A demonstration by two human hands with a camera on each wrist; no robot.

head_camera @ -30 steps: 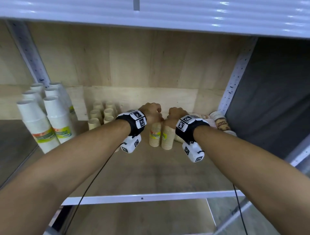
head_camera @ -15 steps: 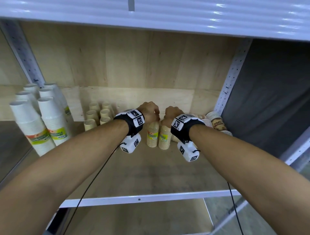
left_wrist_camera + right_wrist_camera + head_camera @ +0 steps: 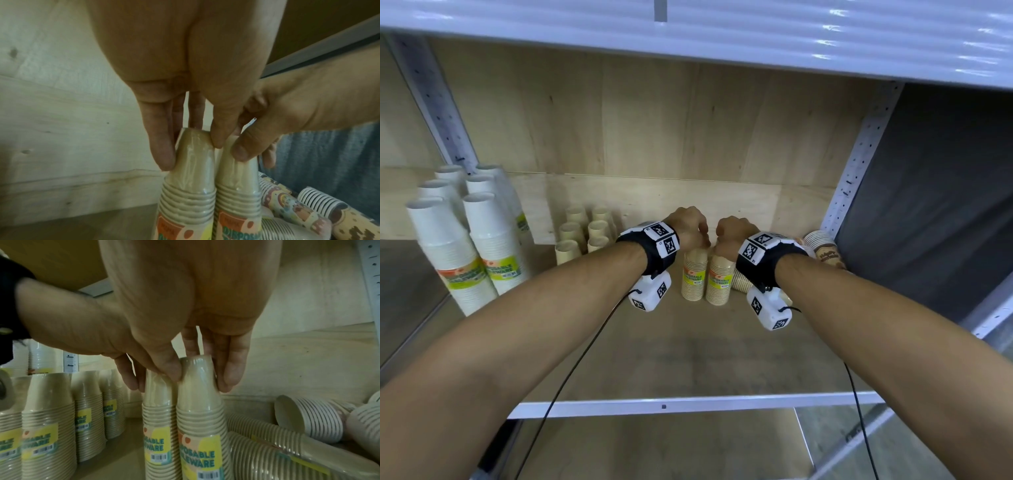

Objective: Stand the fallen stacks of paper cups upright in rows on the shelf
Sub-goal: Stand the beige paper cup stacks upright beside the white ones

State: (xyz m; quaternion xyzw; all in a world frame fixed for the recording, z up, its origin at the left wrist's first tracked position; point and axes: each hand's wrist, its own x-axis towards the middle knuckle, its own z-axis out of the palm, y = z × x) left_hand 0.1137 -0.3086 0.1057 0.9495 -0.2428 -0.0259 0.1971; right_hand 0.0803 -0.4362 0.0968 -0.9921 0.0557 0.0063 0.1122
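Note:
Two beige wrapped cup stacks stand upright side by side mid-shelf, the left stack (image 3: pixel 694 274) (image 3: pixel 189 186) (image 3: pixel 158 418) touching the right stack (image 3: pixel 719 279) (image 3: pixel 238 186) (image 3: pixel 199 426). My left hand (image 3: pixel 690 226) (image 3: pixel 191 149) pinches the top cup of the left stack between thumb and fingers. My right hand (image 3: pixel 732 233) (image 3: pixel 200 378) pinches the top of the right stack the same way. Fallen stacks lie just right of them: a beige stack (image 3: pixel 287 456) on its side and patterned stacks (image 3: pixel 825 250) (image 3: pixel 292 209) against the right post.
Several upright beige stacks (image 3: pixel 585 233) (image 3: pixel 47 418) stand in two rows to the left, with tall white stacks (image 3: pixel 465 246) beyond them. The wooden back wall is close behind. A metal rail (image 3: pixel 688 404) edges the shelf front, and the upper shelf (image 3: pixel 722 41) hangs overhead.
Both hands keep their hold on the tops of the two stacks. Hands and stacks have barely shifted on the shelf.

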